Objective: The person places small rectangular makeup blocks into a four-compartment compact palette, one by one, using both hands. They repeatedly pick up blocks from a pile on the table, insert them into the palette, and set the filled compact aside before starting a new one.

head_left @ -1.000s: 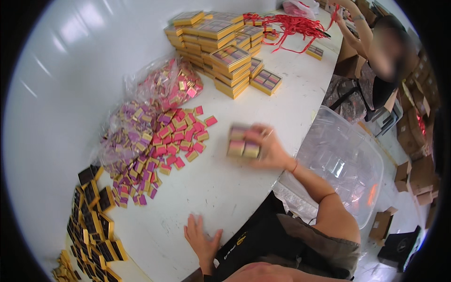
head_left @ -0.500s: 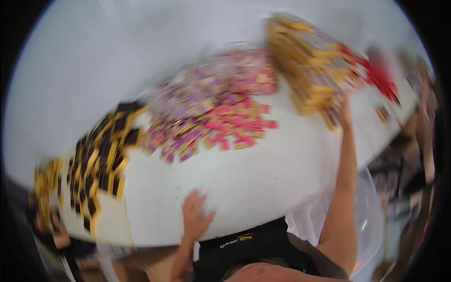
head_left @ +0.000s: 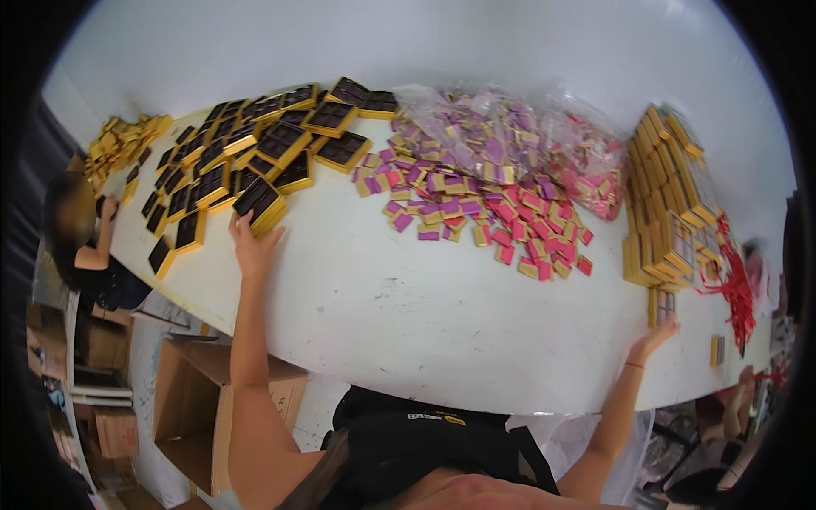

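At the near edge of a pile of gold boxes with dark compartmented trays (head_left: 280,144), my left hand (head_left: 255,251) has thumb and fingers about the near end of one such box (head_left: 260,201). Far to the right, my right hand (head_left: 656,338) grips the near end of a gold box with small filled compartments (head_left: 661,304); part of its fingers is hidden. That box lies just in front of a stack of similar filled boxes (head_left: 667,187). Between my hands are loose purple-and-gold pieces (head_left: 446,204) and pink-and-gold pieces (head_left: 544,225).
Clear plastic bags (head_left: 476,127) of wrapped pieces lie behind the loose ones. Red ribbons (head_left: 733,293) and a small gold box (head_left: 717,350) sit at the right end. Another person (head_left: 81,225) is by gold boxes at the far left. An open carton (head_left: 191,408) stands below the table edge.
The view has swung left. My left hand has gone from the bare tabletop to a dark-tray box. My right hand has drawn a filled box nearer, away from the stack.
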Available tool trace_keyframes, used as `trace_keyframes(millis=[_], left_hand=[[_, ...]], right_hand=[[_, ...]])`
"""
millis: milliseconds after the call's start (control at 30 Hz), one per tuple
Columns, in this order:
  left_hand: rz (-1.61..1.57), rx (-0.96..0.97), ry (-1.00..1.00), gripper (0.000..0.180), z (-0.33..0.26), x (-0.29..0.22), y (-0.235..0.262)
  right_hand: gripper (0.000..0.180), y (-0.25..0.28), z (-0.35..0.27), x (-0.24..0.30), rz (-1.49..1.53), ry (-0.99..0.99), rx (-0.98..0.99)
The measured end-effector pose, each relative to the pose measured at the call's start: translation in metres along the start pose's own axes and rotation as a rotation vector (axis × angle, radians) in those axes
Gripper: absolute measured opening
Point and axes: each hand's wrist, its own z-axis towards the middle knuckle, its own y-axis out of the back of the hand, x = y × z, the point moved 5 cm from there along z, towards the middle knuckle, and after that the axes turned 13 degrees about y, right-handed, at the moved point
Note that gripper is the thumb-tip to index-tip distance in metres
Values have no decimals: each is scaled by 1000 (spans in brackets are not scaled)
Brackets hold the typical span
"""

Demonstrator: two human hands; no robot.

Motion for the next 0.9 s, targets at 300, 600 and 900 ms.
trace_keyframes(millis=[300,600,900], left_hand=[[-100,348,-492,19,-150,-90,0],[-309,862,-880,18,-266,-211,-2],[-256,560,-908,32,-207,-311,-165]], right_hand=[[44,-159,-198,100,-237,700,1198],[43,-181,-208,90,-567,837,1329],[42,-172,-226,81,-608,726,1176]])
